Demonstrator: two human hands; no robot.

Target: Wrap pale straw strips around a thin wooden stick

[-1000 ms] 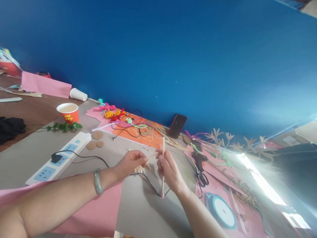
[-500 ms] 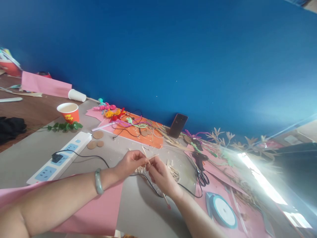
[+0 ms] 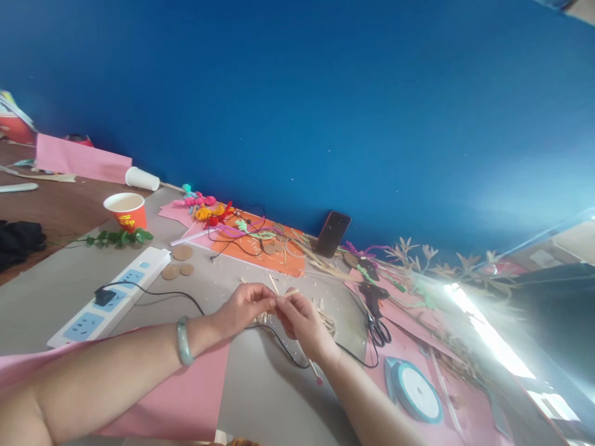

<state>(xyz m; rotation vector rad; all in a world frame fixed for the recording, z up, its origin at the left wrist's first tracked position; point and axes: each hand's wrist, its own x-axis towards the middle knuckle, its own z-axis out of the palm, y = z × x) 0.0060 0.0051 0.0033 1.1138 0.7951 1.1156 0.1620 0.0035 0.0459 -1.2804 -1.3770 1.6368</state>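
Observation:
My left hand, with a pale green bangle on its wrist, pinches at mid-table with its fingertips against those of my right hand. Both are closed on thin pale wooden sticks; their ends poke out above the fingers, and the join is hidden. Below my right hand juts a thin stick with a pink tip; whether that hand holds it I cannot tell. A heap of short wooden sticks lies behind my right hand, and a few more show under my left.
A white power strip with a black cable, wooden discs and a paper cup with a drink are at left. Rightward lie scissors, a dark glue gun and a ribbon roll. A phone leans against the blue wall.
My right hand has turned slightly, its thumb and fingers now closer against my left fingertips. The pink-tipped stick has shifted a little to the right and up.

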